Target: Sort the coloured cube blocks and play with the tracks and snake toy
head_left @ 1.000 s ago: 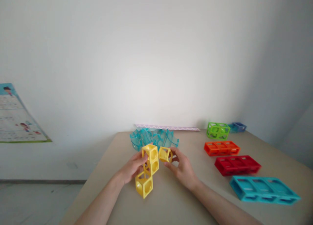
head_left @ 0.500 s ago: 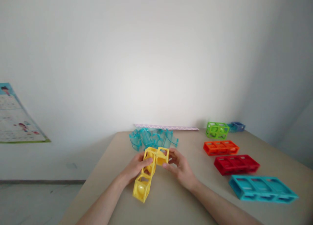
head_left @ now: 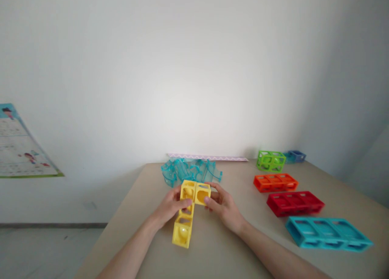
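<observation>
Both hands hold a yellow L-shaped frame block [head_left: 183, 233] made of hollow cubes with round openings, raised above the table. My left hand [head_left: 169, 206] is closed round its long arm, the thumb lying across the front. On the short side arm at the upper right, my right hand [head_left: 224, 207] pinches the end cube, thumb in front and fingers behind. Several clear teal track pieces [head_left: 184, 170] lie just beyond the block, partly hidden by it.
On the right of the table [head_left: 225, 250] lie a teal block [head_left: 330, 233], a red block [head_left: 295, 203], an orange block [head_left: 275, 182] and a green block [head_left: 270, 161]. A blue piece [head_left: 297, 156] sits in the far corner. A patterned strip [head_left: 208, 157] runs along the wall.
The yellow block has turned so its long arm hangs more upright, its lower end moving right. My right thumb has shifted onto the front of the side cube.
</observation>
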A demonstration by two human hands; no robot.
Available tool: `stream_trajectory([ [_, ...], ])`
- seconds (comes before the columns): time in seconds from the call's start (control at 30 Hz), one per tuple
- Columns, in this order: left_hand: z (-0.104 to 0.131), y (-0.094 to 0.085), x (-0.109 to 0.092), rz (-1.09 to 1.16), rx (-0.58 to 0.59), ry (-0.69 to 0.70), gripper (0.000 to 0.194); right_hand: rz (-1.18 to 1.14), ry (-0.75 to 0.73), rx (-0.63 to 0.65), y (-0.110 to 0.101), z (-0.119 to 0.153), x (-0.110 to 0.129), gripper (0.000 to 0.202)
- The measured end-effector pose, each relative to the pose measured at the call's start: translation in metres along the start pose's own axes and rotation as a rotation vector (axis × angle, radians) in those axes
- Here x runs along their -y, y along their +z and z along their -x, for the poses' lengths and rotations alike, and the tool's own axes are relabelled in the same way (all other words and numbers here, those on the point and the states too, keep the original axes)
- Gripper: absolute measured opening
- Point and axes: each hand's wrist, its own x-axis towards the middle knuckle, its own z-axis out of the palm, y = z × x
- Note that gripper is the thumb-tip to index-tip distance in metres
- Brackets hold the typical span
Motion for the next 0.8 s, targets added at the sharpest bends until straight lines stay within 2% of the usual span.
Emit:
stream_trajectory([
  [0.2,-0.003,-0.004,0.004,-0.058,0.075,0.063,0.043,-0.159,0.161,0.035,0.000,-0.003,-0.007,0.046],
  [0.4,-0.005,-0.007,0.010,-0.086,0.051,0.109,0.046,-0.254,0.324,0.103,0.001,-0.003,-0.011,0.057],
  [0.53,-0.004,-0.006,0.009,-0.075,0.019,0.077,0.042,-0.270,0.263,0.162,0.001,0.000,-0.010,0.061],
  [0.67,-0.002,-0.003,0.005,-0.044,-0.005,0.047,0.036,-0.076,0.118,0.172,0.001,0.002,-0.008,0.052],
  [0.8,-0.001,-0.001,0.004,0.066,-0.009,0.019,0.033,0.005,0.066,0.154,0.004,0.002,-0.009,0.053],
])
